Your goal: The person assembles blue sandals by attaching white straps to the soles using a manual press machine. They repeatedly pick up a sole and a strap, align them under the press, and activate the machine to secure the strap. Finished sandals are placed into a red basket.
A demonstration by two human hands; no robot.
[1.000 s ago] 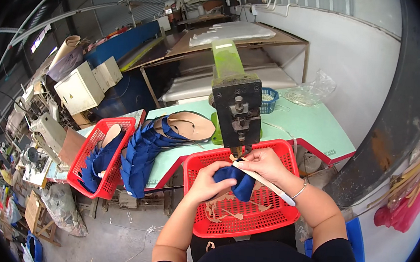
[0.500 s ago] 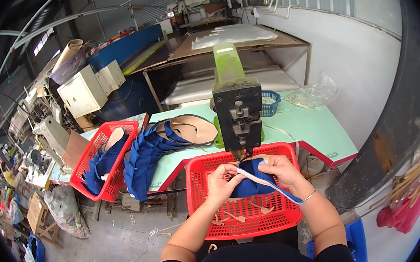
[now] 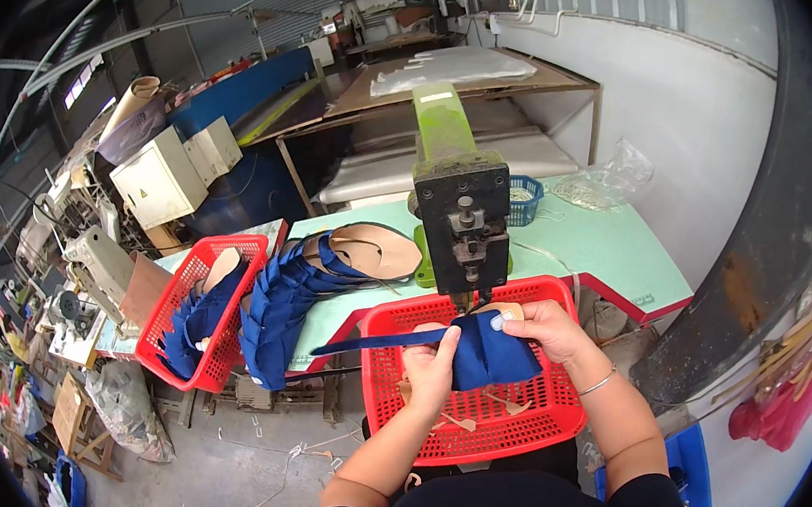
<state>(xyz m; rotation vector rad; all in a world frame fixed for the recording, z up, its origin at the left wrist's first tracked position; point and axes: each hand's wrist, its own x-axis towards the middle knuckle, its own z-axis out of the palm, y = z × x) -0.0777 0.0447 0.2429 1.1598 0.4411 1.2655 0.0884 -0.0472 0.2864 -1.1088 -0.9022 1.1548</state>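
Observation:
Both my hands grip a blue fabric shoe upper (image 3: pixel 491 359) with a tan edge and a long thin strap (image 3: pixel 374 342) that sticks out to the left. My left hand (image 3: pixel 429 369) pinches its left side between thumb and fingers. At the upper right, my right hand (image 3: pixel 554 332) holds it with the thumb on top. The piece is just below the black head of a green sewing machine (image 3: pixel 467 222), close to its needle area; whether they touch I cannot tell. Beneath my hands lies a red plastic basket (image 3: pixel 480 453) with tan scraps (image 3: pixel 511 405) inside.
Left on the pale green table (image 3: pixel 609 247) rests a bundle of blue uppers (image 3: pixel 276 305) with tan lining. Beside it, another red basket (image 3: pixel 214 370) holds more blue pieces. A small blue basket (image 3: pixel 525 209) and a clear plastic bag (image 3: pixel 610 183) sit behind the machine. A dark pillar (image 3: pixel 737 273) stands right.
The upper has been turned over, so its blue face now shows and its strap points left instead of right. My left hand has shifted slightly down, and both hands keep hold.

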